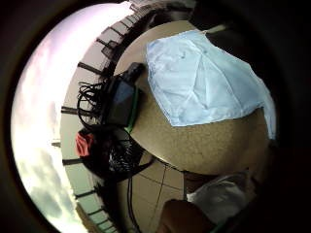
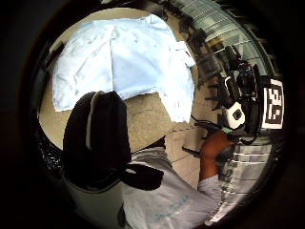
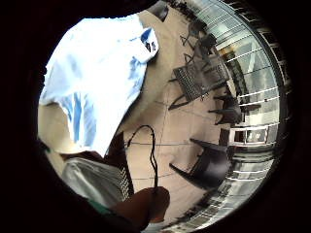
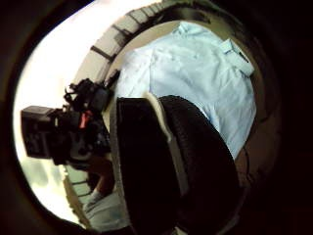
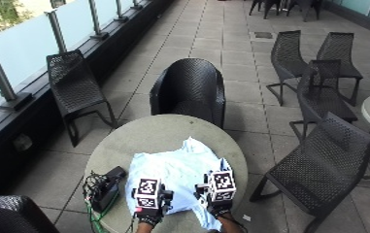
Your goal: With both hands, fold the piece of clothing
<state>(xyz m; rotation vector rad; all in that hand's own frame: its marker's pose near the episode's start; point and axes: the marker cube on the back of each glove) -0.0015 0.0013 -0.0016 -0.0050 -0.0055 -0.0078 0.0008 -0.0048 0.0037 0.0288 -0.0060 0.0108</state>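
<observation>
A: Item 1?
B: Shirt [image 5: 178, 177], light blue, lying spread on round worktop [image 5: 152, 133], nearer the person's side. One corner hangs over the worktop edge by the right hand, seen in right little-finger view [image 3: 97, 97].

A: Hands?
B: Left hand [image 5: 148, 209], black glove, at shirt's near edge, left side. Right hand [image 5: 219, 206], black glove, at near edge, right side. Both look to be above the cloth; touching or not, can't tell.

A: Fingers?
B: Left thumb-side view shows gloved fingers [image 2: 97, 138] curved over bare worktop, just short of the shirt, nothing visibly in them. Right thumb-side view: gloved fingers [image 4: 171, 166] curved, shirt beyond them, no cloth seen pinched. Open or gripping: can't tell for either hand.

A: Other stock?
B: Black box w/ tangled cables [image 5: 105, 190] on worktop, left of shirt, apart from it. Black chairs around; one chair [image 5: 188, 90] at worktop's far side. Glass railing [image 5: 23, 46] along the left.
</observation>
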